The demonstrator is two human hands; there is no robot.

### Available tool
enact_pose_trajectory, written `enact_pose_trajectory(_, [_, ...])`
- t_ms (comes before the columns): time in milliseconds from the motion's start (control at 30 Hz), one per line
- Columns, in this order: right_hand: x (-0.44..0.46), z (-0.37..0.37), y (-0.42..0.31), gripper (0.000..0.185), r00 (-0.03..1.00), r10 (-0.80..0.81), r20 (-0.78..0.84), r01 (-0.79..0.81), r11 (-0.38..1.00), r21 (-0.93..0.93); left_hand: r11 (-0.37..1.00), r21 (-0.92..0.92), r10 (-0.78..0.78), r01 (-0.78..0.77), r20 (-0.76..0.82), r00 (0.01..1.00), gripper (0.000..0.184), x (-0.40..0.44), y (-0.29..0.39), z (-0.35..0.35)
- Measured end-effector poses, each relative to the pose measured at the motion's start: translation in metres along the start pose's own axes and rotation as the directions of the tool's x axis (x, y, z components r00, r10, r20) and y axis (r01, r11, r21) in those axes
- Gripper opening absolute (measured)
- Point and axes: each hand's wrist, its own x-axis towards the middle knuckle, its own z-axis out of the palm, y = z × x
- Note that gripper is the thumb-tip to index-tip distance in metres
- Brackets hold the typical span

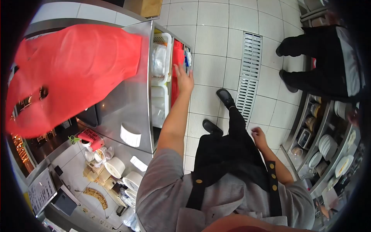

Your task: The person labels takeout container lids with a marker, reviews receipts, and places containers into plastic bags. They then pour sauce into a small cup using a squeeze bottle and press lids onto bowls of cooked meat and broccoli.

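Where left hand (185, 80) reaches, red plastic (178, 53) stretches forward.

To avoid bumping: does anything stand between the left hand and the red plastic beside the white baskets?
Nothing visible does: the left hand is right at the red plastic; the white baskets stand beyond it.

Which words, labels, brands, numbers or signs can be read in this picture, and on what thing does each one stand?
None can be read with certainty.
Written sheet at lower left: lines of writing, too blurred.
Small red item: dark marks like lettering, too small and blurred.
Larger pale slip and smaller pale slip: any print is too faint.
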Motion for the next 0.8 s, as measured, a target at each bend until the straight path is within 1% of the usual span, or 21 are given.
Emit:
enact_pose_trajectory(67, [0.001, -0.028, 0.07, 0.018, 0.988, 0.143, -0.057, -0.139, 0.988, 0.07, 0.994, 0.068, -0.084, 0.087, -0.044, 0.996, 0.073, 0.045, 0.01, 0.023])
enact_pose_trajectory(100, [0.0, -0.039, 0.116, 0.017, 0.987, 0.109, -0.114, -0.11, 0.994, 0.001, 0.951, 0.182, -0.243, 0.252, -0.07, 0.967, 0.074, 0.065, 0.023, 0.025])
enact_pose_trajectory(133, [-0.012, -0.054, 0.116, 0.017, 0.963, 0.245, -0.115, -0.242, 0.969, 0.039, 0.868, 0.285, -0.39, 0.406, -0.114, 0.914, 0.076, 0.081, 0.028, 0.032])
enact_pose_trajectory(167, [-0.02, -0.067, 0.153, 0.017, 0.973, 0.195, -0.127, -0.203, 0.978, -0.054, 0.865, 0.285, -0.398, 0.413, -0.11, 0.911, 0.076, 0.094, 0.022, 0.043])
enact_pose_trajectory(200, [-0.026, -0.079, 0.182, 0.019, 0.978, 0.169, -0.123, -0.191, 0.961, -0.2, 0.814, 0.267, -0.504, 0.515, -0.116, 0.856, 0.073, 0.107, 0.012, 0.052])
enact_pose_trajectory(233, [-0.027, -0.098, 0.225, 0.016, 0.986, 0.043, 0.159, 0.05, 0.842, -0.537, 0.752, 0.249, -0.602, 0.611, -0.12, 0.789, 0.071, 0.114, 0.005, 0.059])
enact_pose_trajectory(267, [-0.031, -0.102, 0.218, 0.016, 0.985, 0.049, 0.164, 0.048, 0.839, -0.542, 0.746, 0.251, -0.609, 0.617, -0.118, 0.784, 0.071, 0.114, -0.001, 0.066])
enact_pose_trajectory(300, [-0.04, -0.102, 0.2, 0.014, 0.945, 0.327, -0.012, -0.317, 0.907, -0.278, 0.77, 0.212, -0.58, 0.601, -0.159, 0.799, 0.067, 0.113, -0.007, 0.071])
enact_pose_trajectory(333, [-0.048, -0.102, 0.197, 0.012, 0.787, 0.611, -0.09, -0.608, 0.792, 0.057, 0.794, 0.178, -0.549, 0.581, -0.203, 0.811, 0.063, 0.111, -0.007, 0.069])
enact_pose_trajectory(400, [-0.041, -0.1, 0.199, 0.015, 0.807, 0.59, -0.008, -0.586, 0.803, 0.106, 0.826, 0.19, -0.476, 0.531, -0.268, 0.837, 0.054, 0.091, 0.0, 0.066])
enact_pose_trajectory(467, [-0.022, -0.095, 0.211, 0.021, 0.987, 0.141, 0.079, -0.126, 0.977, -0.173, 0.907, 0.105, -0.368, 0.407, -0.272, 0.889, 0.05, 0.057, 0.005, 0.065])
enact_pose_trajectory(500, [-0.009, -0.09, 0.19, 0.029, 0.967, 0.252, 0.04, -0.247, 0.963, -0.108, 0.94, 0.072, -0.336, 0.334, 0.016, 0.942, 0.045, 0.012, 0.015, 0.069])
enact_pose_trajectory(533, [0.015, -0.074, 0.154, 0.038, 0.935, 0.355, 0.01, -0.355, 0.934, -0.039, 0.957, 0.002, -0.276, 0.289, 0.302, 0.913, 0.04, -0.032, 0.027, 0.071])
enact_pose_trajectory(567, [0.024, -0.064, 0.072, 0.05, 0.917, 0.396, 0.039, -0.397, 0.901, 0.177, 0.968, -0.043, -0.175, 0.249, 0.598, 0.782, 0.037, -0.087, 0.056, 0.054])
enact_pose_trajectory(600, [0.028, -0.06, -0.002, 0.063, 0.898, 0.432, 0.083, -0.429, 0.821, 0.377, 0.991, -0.038, -0.03, 0.129, 0.873, 0.487, 0.033, -0.137, 0.097, 0.018])
enact_pose_trajectory(633, [0.041, -0.05, -0.017, 0.07, 0.892, 0.425, 0.157, -0.433, 0.698, 0.57, 0.99, -0.138, 0.136, 0.009, 0.982, 0.128, 0.031, -0.175, 0.145, -0.032])
enact_pose_trajectory(667, [0.056, -0.039, -0.021, 0.077, 0.888, 0.397, 0.233, -0.431, 0.54, 0.723, 0.969, -0.246, 0.247, 0.033, 0.968, -0.04, 0.028, -0.204, 0.18, -0.071])
enact_pose_trajectory(700, [0.069, -0.024, -0.022, 0.078, 0.931, 0.272, 0.244, -0.363, 0.616, 0.699, 0.969, -0.242, 0.242, 0.046, 0.97, 0.006, 0.028, -0.224, 0.183, -0.089])
enact_pose_trajectory(733, [0.083, -0.012, -0.033, 0.079, 0.955, 0.129, 0.269, -0.282, 0.682, 0.675, 0.931, -0.287, 0.2, 0.227, 0.918, 0.341, 0.028, -0.238, 0.176, -0.103])
enact_pose_trajectory(767, [0.08, -0.001, -0.067, 0.068, 0.944, 0.107, 0.313, -0.259, 0.826, 0.5, 0.847, -0.383, 0.069, 0.369, 0.767, 0.638, 0.028, -0.246, 0.166, -0.119])
enact_pose_trajectory(800, [0.075, 0.012, -0.093, 0.068, 0.928, 0.055, 0.367, -0.232, 0.858, 0.458, 0.756, -0.446, -0.047, 0.48, 0.693, 0.719, 0.033, -0.243, 0.154, -0.139])
